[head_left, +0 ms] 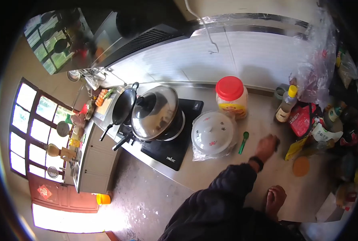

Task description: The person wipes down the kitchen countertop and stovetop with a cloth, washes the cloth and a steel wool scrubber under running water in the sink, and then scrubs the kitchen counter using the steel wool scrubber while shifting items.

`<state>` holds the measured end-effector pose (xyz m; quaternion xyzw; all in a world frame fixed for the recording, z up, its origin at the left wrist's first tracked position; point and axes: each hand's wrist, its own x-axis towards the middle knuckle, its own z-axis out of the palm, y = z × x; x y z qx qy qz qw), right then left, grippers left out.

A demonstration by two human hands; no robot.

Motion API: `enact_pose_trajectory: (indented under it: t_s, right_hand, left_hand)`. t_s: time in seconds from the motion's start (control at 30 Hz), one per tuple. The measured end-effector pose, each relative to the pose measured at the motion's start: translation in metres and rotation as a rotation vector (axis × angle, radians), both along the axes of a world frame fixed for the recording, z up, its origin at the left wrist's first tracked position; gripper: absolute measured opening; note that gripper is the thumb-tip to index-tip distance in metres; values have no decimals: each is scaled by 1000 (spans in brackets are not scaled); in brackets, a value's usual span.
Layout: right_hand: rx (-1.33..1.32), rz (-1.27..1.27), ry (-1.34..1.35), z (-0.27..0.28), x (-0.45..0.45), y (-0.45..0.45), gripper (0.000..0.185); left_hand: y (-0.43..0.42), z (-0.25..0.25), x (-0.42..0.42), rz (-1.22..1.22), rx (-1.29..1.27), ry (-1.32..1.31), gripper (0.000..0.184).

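My left hand (266, 148), with a dark band at the wrist, reaches over the steel counter. Its fingers are bent around a small dark thing at the fingertips, which I cannot make out. To its left lies a green plastic spoon (244, 142). Beyond the spoon a white lidded bowl (211, 134) with red marks sits on clear plastic. My right hand (276, 200) is near the counter's front edge, its fingers curled in, with nothing visible in them. An orange-tan round disc (301, 166) lies to the right of both hands.
A red-lidded jar (230, 90) and a yellow-capped bottle (286, 105) stand toward the wall. Packets, including a red bag (302, 120), crowd the right side. On the left, a domed-lid wok (157, 114) and a black pan (124, 106) are at the stove (167, 154).
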<state>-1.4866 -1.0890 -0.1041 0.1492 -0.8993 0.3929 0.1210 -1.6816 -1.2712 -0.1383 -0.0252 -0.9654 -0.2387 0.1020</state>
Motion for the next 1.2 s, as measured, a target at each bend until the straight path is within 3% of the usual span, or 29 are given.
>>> enact_pose_trajectory:
  t_s: [0.1,0.13,0.17,0.2,0.23,0.27,0.3,0.33,0.37,0.47,0.53,0.63,0.7,0.77,0.83,0.93,1.07,1.2]
  right_hand:
    - [29,20,83,-10,-4,-5,12]
    - [60,0,110,-16,0,2,12]
    - [63,2,92,-16,5,4,13]
    - [76,-13,75,-13,1,1,14]
    - [24,-22,59,-3,-3,-1,15]
    - [26,-47,62,6,-6,-2,16]
    - [1,-56,31,9,-10,-1,15]
    - [-35,-47,6,10,-8,3,14]
    - [-20,-56,-12,9,-5,7,14]
    - [-22,-49,-7,9,-9,7,12]
    - [-20,-50,-1,11,-7,7,12]
    - [-34,-54,4,5,-5,8,12]
    - [-23,-51,-24,6,2,10,12]
    - [-19,-59,8,2,-4,7,11]
    - [-22,-46,22,-8,3,4,10]
    - [-58,-34,-17,-8,3,4,10]
    - [-137,-143,-69,-5,12,-3,11]
    - [-225,-4,-388,47,41,-39,15]
  left_hand:
    - [5,8,25,-132,-54,-171,15]
    - [-4,-20,16,-149,-88,-198,19]
    - [-22,-33,7,-127,-161,-133,20]
    - [-41,-51,-2,-108,-11,146,18]
    - [-55,-14,-18,-151,-5,-29,16]
    - [-60,-3,-28,-103,-9,131,13]
    - [-64,-46,-47,9,96,89,12]
    - [-60,-67,-50,68,31,-130,12]
    - [-19,41,-14,-48,-98,-144,17]
    - [16,23,34,-168,-57,-43,14]
    - [2,30,16,-139,-192,-162,10]
    - [-28,35,-20,-27,-130,-183,15]
    - [-7,0,2,-127,-93,-197,18]
    - [25,30,38,-136,63,-374,21]
    - [24,31,51,-139,116,-384,17]
    - [5,53,73,-265,382,-45,15]
    - [-43,96,131,-332,808,-320,11]
    - [-114,91,217,-383,1028,-392,13]
